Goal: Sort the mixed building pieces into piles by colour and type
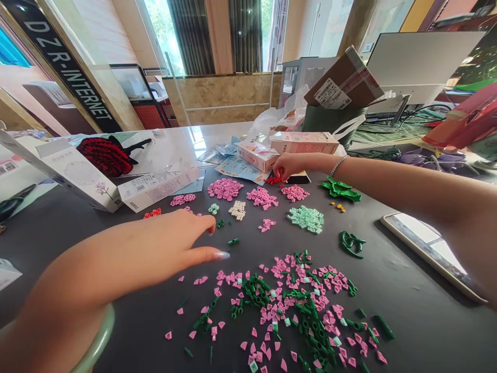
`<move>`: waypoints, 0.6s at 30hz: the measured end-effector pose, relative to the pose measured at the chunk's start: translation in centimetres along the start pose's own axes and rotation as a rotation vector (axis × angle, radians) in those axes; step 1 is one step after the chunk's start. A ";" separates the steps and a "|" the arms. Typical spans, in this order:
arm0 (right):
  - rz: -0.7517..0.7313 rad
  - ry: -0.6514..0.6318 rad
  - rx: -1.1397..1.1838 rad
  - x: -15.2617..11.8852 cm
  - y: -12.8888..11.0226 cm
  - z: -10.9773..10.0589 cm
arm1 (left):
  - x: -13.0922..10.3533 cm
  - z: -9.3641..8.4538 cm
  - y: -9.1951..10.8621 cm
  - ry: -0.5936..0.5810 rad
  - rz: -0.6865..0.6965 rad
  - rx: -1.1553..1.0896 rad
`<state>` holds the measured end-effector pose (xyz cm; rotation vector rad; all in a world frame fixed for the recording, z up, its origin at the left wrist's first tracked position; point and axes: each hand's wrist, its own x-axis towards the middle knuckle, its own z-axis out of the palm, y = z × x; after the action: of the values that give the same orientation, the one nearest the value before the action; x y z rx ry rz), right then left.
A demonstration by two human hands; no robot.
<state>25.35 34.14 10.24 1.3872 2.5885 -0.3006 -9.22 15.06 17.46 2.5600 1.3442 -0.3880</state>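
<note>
My left hand (pixel 171 241) reaches over the table from the left, thumb stretched and forefinger bent apart from it, with nothing seen between them. Near its fingertips lie a small dark green piece (pixel 233 242) and several tiny green ones. Farther back, my right hand (pixel 289 167) is closed, fingertips down at a small pile of red building-toy pieces (pixel 274 180). What it pinches, if anything, is hidden. Sorted piles lie between the hands: round pink pieces (pixel 225 189), pink pieces (pixel 262 197), mint square tiles (pixel 306 219) and cream pieces (pixel 237 210). Mixed pink and green pieces (pixel 279 300) are scattered in front.
Open white boxes (pixel 155 186) stand at the left. Pink boxes (pixel 258 155) and blue leaflets (pixel 240 170) lie at the back. A phone (pixel 430 254) rests under my right forearm. Green leaf pieces (pixel 340 189) and curved green stems (pixel 351 243) are on the right.
</note>
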 end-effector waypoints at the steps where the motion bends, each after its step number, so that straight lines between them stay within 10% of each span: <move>1: 0.004 0.003 0.007 -0.1 -0.2 0.0 | 0.0 0.0 0.0 0.002 0.005 0.003; 18: 0.020 0.140 0.080 -2.7 -2.5 0.3 | 0.1 0.5 -0.6 0.091 0.124 0.078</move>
<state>24.79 30.55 10.92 1.5113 2.7003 -0.3187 -9.69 15.29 16.95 2.7389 1.2132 -0.3115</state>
